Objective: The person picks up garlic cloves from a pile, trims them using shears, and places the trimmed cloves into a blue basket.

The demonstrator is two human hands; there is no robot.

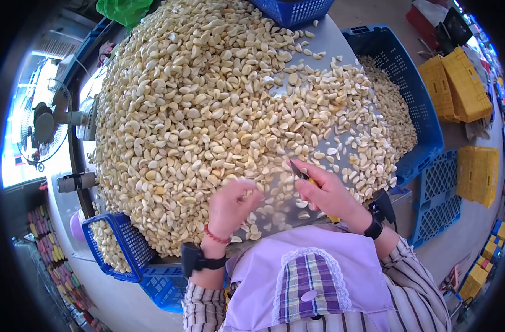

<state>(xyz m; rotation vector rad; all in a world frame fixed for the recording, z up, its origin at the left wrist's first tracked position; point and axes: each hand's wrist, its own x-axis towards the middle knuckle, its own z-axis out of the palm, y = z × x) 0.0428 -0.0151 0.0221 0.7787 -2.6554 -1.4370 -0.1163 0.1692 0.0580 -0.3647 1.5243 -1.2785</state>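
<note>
Knife (298, 169) between right hand (330, 195) fingers, left hand (233, 206) over cloves (197, 110)

Looks like a food-processing workshop, set up for bulk work. Shown by a huge heap of peeled garlic cloves (208, 110) spread over a steel bench (330, 44), a big blue crate (413, 105) and a blue basket (128, 243) part-filled with more cloves, stacked yellow crates (457, 88) on the bare concrete floor (120, 304), and a standing fan (42, 130) at the edge.
</note>
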